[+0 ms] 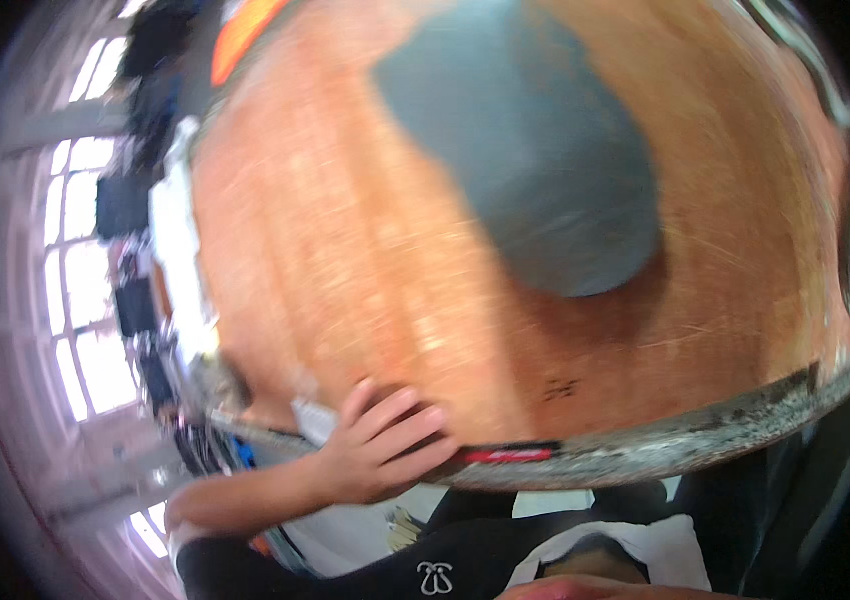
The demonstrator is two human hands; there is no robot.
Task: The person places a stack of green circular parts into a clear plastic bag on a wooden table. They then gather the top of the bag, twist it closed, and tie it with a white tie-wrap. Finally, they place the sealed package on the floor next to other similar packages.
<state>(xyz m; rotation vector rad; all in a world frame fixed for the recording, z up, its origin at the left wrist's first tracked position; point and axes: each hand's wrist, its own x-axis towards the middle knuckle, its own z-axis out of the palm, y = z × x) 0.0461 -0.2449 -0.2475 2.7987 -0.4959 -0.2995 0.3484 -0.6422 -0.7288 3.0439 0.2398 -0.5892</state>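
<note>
My left hand (385, 445) rests at the near edge of a wooden tabletop (325, 230), its fingers stretched out and a little apart. Beside its thumb lies a small white piece (315, 420), partly covered by the hand. Just right of the fingertips, a narrow red and black object (510, 453) sits along the rim; its kind is too blurred to make out. Farther off, a large dark grey flat piece (555, 170), perhaps fabric, lies on the wood with its rounded end toward me. No part of my right hand shows.
A worn grey rim (685, 450) runs along the table's near side. Something orange (243, 38) is at the far left corner. Along the left stands a pale, cluttered surface (180, 240), with dark shapes and bright windows (85, 270) beyond.
</note>
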